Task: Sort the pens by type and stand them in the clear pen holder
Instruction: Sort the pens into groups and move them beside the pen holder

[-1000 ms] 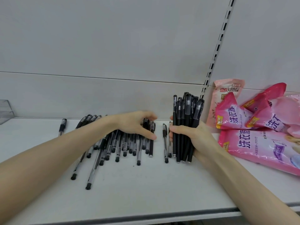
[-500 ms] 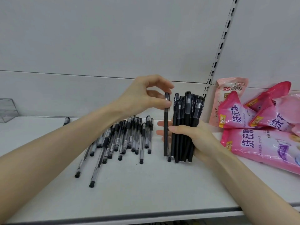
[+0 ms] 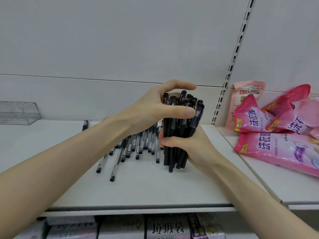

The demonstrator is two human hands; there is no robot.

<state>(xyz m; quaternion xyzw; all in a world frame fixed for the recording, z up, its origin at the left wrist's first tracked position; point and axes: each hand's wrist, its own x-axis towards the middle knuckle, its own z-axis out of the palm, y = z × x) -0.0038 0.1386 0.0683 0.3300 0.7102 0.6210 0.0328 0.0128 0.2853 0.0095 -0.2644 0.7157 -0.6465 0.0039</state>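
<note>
My right hand [image 3: 191,145] grips a bundle of several black pens [image 3: 179,128], held upright with its lower ends just above the white shelf [image 3: 155,188]. My left hand [image 3: 164,107] curls round the top of the same bundle, thumb across the front and fingers arched over the caps. Left of the bundle, several clear-barrelled pens with black caps [image 3: 136,147] lie loose in a fan on the shelf. One more black pen [image 3: 85,125] lies apart at the back. The clear pen holder [image 3: 17,112] stands at the far left against the wall, its left part out of frame.
Pink detergent pouches [image 3: 276,135] are piled on the neighbouring shelf to the right. A slotted upright [image 3: 231,66] runs up the back wall. Packaged goods [image 3: 167,228] sit on the shelf below the front edge.
My left hand brought a black pen into the bundle and now wraps round the bundle's top. The bundle has lifted slightly and tilted. The view has tipped downward.
</note>
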